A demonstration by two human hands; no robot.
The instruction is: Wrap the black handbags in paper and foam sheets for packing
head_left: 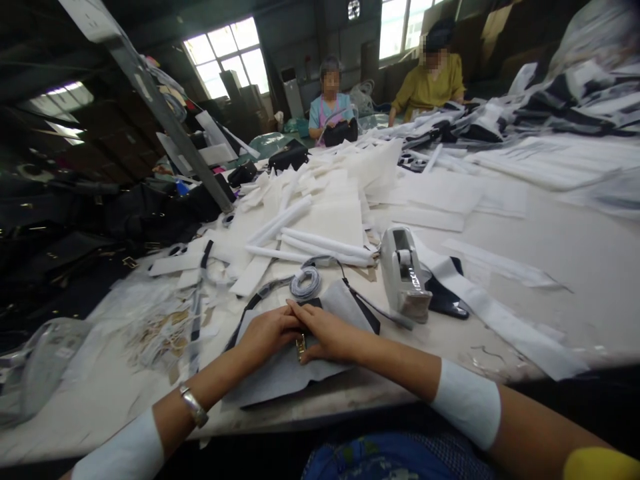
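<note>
A black bag [314, 303], mostly covered by a thin grey-white sheet [280, 377], lies at the table's near edge. A gold clasp [301, 347] shows on its front. My left hand [267, 337] comes from the left, its fingers closed on the bag's flap beside the clasp. From the right, my right hand [327, 333] grips the same flap, its fingers meeting the left ones above the clasp and its thumb below it. The hands partly hide the flap. A dark strap [270, 287] and a coil wrapped in clear film [305, 283] lie just behind the bag.
A tape dispenser [404, 273] stands right of the bag, beside a dark flat piece [445, 293]. White foam sheets and rolls [325, 247] pile up behind. Black bags [60, 267] heap at left, near a metal post [175, 127]. Two people [330, 110] sit across the table.
</note>
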